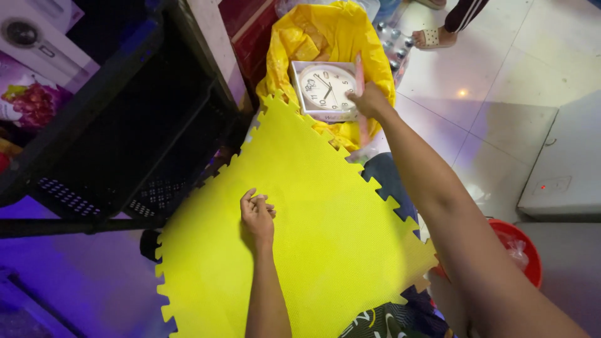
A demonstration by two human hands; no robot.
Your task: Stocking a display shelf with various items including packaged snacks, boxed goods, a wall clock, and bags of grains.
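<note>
A large yellow foam puzzle mat [313, 213] lies across my lap, its toothed edges pointing outward. My left hand [257, 215] rests on the middle of the mat with its fingers curled in and nothing visible in them. My right hand [368, 100] reaches far forward and grips the right edge of a boxed white wall clock [324, 89]. The clock box sits on top of a yellow plastic bag [325, 44] full of goods.
A black plastic crate [125, 138] stands at the left. Several plastic bottles [393, 44] lie behind the bag. A red bucket [523, 250] sits at the right, beside a grey slab [563, 169]. Another person's sandalled foot [432, 37] stands on the tiled floor.
</note>
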